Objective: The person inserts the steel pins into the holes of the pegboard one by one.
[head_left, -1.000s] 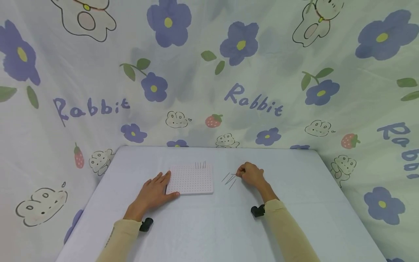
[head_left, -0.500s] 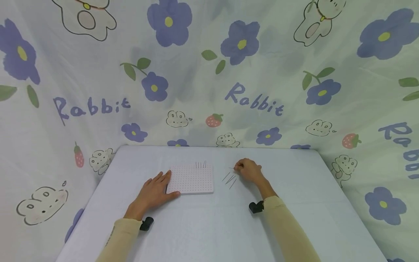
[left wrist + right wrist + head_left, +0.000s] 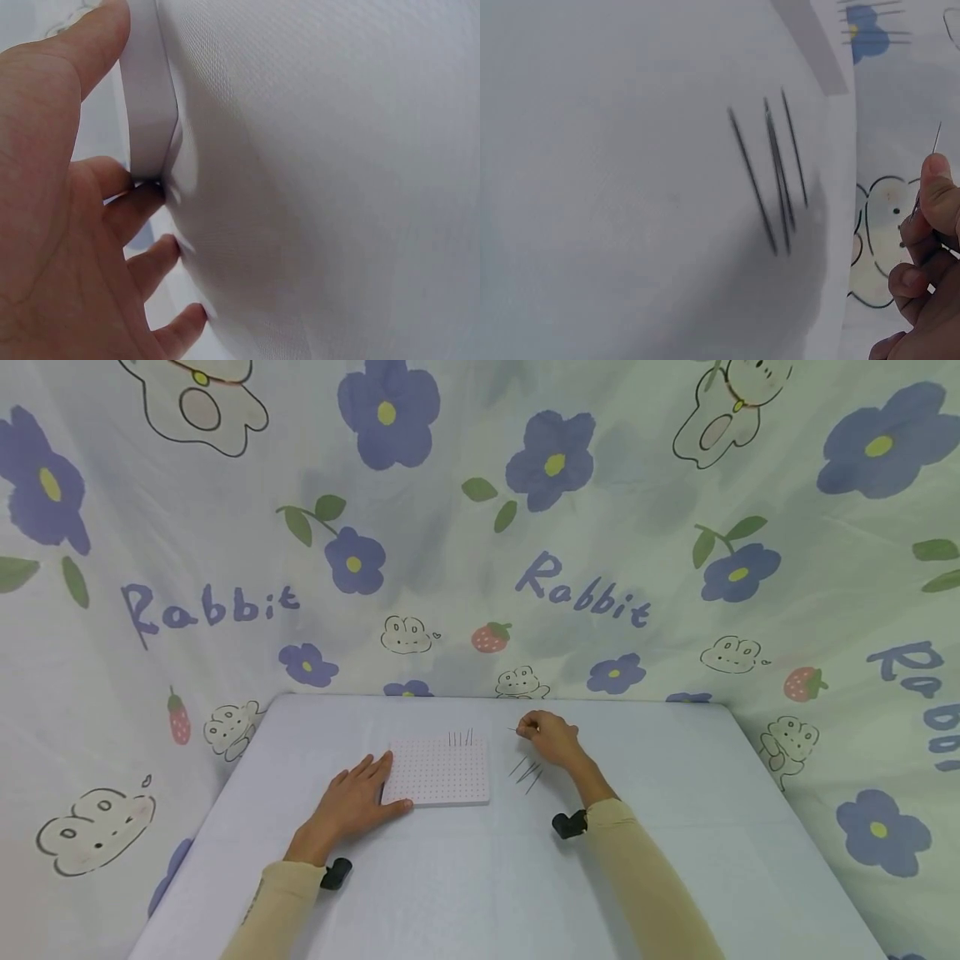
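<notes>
A white board [image 3: 438, 777] covered in a grid of small dots lies flat on the table. Several thin dark needles [image 3: 454, 738] stand at its back right, some leaning. My left hand [image 3: 352, 802] rests at the board's left side, fingers spread along the edge and thumb at the front; the left wrist view shows the board's side wall [image 3: 152, 105] between thumb and index finger. Thumb and fingertips of my right hand [image 3: 553, 739] pinch one thin metal needle [image 3: 938, 136] above the table, right of the board. Below that hand, several loose needles [image 3: 753, 184] lie on the table.
The table [image 3: 465, 885] has a white cover. Behind it hangs a cloth [image 3: 450, 527] printed with flowers and rabbits. Each wrist wears a small black camera, one at the left cuff [image 3: 336, 873] and one at the right cuff [image 3: 569, 824].
My right hand has lifted away from the loose needles with one needle, moving back and left toward the board's far right side. The left hand and the board have stayed put.
</notes>
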{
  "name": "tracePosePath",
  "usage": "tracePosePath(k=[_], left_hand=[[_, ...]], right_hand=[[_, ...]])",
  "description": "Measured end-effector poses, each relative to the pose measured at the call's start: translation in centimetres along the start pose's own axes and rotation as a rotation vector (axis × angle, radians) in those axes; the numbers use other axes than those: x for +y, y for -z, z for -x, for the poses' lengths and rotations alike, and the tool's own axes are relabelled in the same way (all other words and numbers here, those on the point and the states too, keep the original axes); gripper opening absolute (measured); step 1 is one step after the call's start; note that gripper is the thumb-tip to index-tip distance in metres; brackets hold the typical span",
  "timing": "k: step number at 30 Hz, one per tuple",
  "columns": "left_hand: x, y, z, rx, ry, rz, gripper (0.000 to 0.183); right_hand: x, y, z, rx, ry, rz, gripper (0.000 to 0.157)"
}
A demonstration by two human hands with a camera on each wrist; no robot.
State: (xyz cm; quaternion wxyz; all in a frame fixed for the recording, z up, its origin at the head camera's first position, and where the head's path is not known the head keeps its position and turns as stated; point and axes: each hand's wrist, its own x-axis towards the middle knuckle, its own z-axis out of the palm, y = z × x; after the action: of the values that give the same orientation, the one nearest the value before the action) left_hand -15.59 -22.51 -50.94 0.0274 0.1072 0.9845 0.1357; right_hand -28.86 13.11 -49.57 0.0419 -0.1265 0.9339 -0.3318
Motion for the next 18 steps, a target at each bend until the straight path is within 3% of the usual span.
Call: tracePosePath(k=[18], left_hand=[[0.1,0.0,0.1,-0.006,0.015,0.004,0.101]], right_hand=[[-3.8,-1.8,-1.0,-0.011,0.086,-0.115,0.018]])
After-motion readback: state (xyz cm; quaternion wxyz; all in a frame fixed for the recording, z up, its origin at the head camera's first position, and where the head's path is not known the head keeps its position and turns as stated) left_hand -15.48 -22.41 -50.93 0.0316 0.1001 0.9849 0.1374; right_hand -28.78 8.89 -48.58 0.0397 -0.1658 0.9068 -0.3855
